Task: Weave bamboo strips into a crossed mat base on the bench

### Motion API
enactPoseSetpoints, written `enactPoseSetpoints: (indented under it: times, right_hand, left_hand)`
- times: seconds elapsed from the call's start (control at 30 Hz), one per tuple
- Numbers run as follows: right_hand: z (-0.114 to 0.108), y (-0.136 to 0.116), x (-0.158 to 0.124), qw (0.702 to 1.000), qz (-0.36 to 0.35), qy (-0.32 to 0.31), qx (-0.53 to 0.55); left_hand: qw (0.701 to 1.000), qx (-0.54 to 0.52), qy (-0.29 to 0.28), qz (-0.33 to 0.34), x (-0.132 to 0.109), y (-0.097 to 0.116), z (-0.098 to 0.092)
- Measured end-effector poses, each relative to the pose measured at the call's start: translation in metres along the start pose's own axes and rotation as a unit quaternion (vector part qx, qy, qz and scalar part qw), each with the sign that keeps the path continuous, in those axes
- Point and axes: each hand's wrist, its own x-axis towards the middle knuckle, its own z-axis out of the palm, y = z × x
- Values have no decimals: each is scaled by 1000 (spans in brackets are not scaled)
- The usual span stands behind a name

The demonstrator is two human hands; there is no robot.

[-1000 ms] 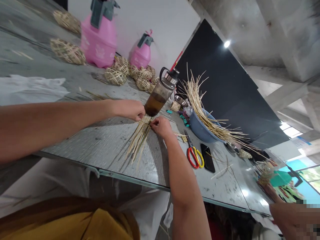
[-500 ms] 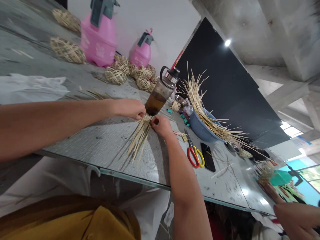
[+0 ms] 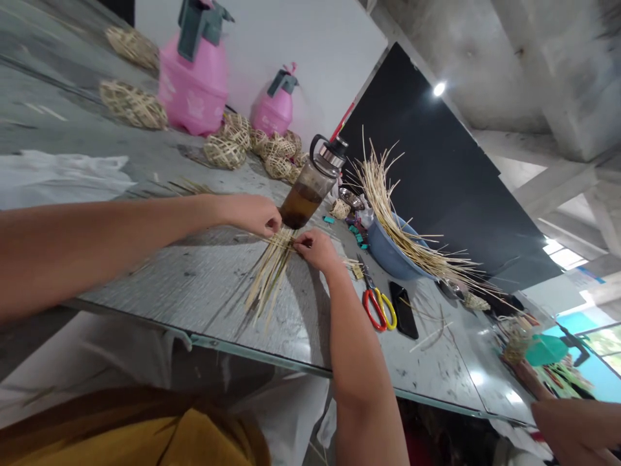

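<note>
A fan of pale bamboo strips [image 3: 270, 272] lies on the grey table, its loose ends spread toward the front edge and its upper end crossed by other strips in a small weave. My left hand [image 3: 259, 215] is closed at the weave's left side, fingers pinched on a strip. At the right side my right hand [image 3: 315, 247] is also closed, thumb and fingertips pressed on the strips' edge. Just behind the weave stands a clear bottle [image 3: 303, 197] with brown liquid and a black lid, close to my left fingertips.
Red-and-yellow-handled scissors [image 3: 377, 307] and a black phone [image 3: 403, 309] lie to the right. Behind them a blue basin [image 3: 395, 252] holds long strips. Woven balls [image 3: 226, 152] and pink spray bottles [image 3: 194, 84] stand at the back left. Another person's arm [image 3: 577, 424] shows at right.
My left hand has shifted slightly left and down beside the weave, and a crosswise strip now shows below it. My right fingers have changed their pinch a little. The view has tilted slightly.
</note>
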Motion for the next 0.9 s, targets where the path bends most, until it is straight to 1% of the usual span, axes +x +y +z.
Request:
enactPoseSetpoints:
  times: [0.1, 0.13, 0.27, 0.53, 0.67, 0.77, 0.9]
  right_hand:
    - [-3, 1, -2, 1000, -12, -13, 16]
    - [-4, 2, -2, 1000, -14, -15, 18]
    - [-5, 1, -2, 999, -12, -17, 25]
    - [-8, -3, -3, 999, 4, -34, 21]
    - [-8, -3, -2, 999, 11, -44, 10]
    - [-8, -4, -2, 999, 13, -45, 4]
    - [-7, -5, -2, 999, 0, -38, 6]
  left_hand:
    - [998, -7, -64, 1, 1, -8, 2]
    - [998, -4, -69, 1, 1, -10, 2]
    - [998, 9, -63, 24, 2, -13, 5]
    - [998, -4, -43, 54, 2, -11, 5]
    - [998, 3, -40, 41, 2, -12, 6]
    - [999, 4, -48, 25, 2, -10, 7]
    - [998, 13, -56, 14, 3, -8, 6]
